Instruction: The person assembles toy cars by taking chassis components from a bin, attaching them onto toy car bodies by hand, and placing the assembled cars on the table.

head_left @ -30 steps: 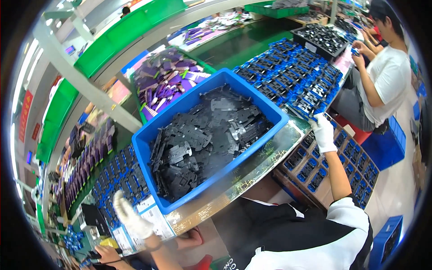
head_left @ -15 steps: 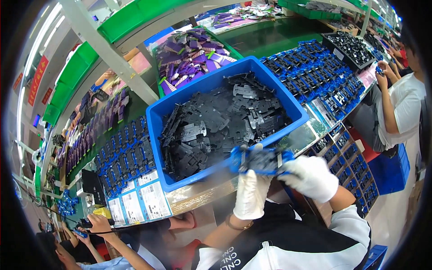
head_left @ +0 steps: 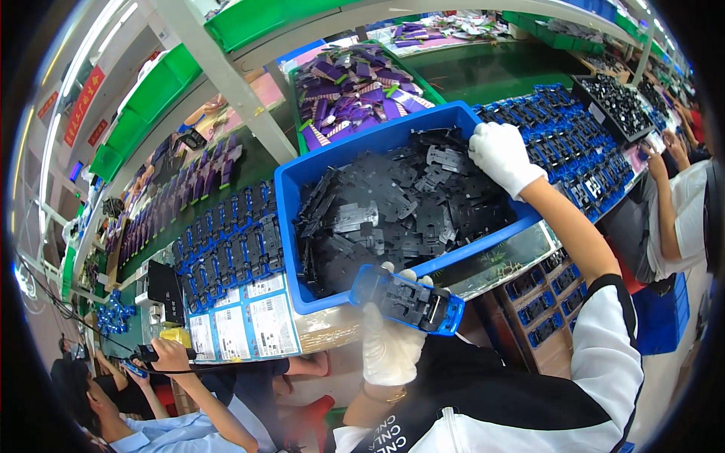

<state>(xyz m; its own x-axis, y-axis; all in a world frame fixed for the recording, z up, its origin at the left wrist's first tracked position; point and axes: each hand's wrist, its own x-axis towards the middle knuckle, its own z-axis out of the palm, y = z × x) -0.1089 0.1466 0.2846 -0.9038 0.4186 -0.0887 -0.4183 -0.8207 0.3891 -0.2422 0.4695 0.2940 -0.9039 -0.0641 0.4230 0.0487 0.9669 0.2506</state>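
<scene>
My left hand, in a white glove, is closed around a blue toy-car body with a black chassis plate fitted on it, just in front of the near rim of a large blue bin. Flat black plastic chassis plates fill the bin in a loose heap. My right hand, also gloved in white, is at the bin's far right corner, with the arm stretched across the right side. Its fingers are curled together, and whatever they may hold is hidden.
Rows of blue-and-black car assemblies lie right of the bin, and more at left. Behind it a green tray holds purple parts. A box of small black parts stands far right. A partitioned carton is below right. Co-workers sit on both sides.
My right hand has left the car body and reached away to the bin's far right corner. The left hand keeps the car body, now turned and shifted slightly left and lower.
</scene>
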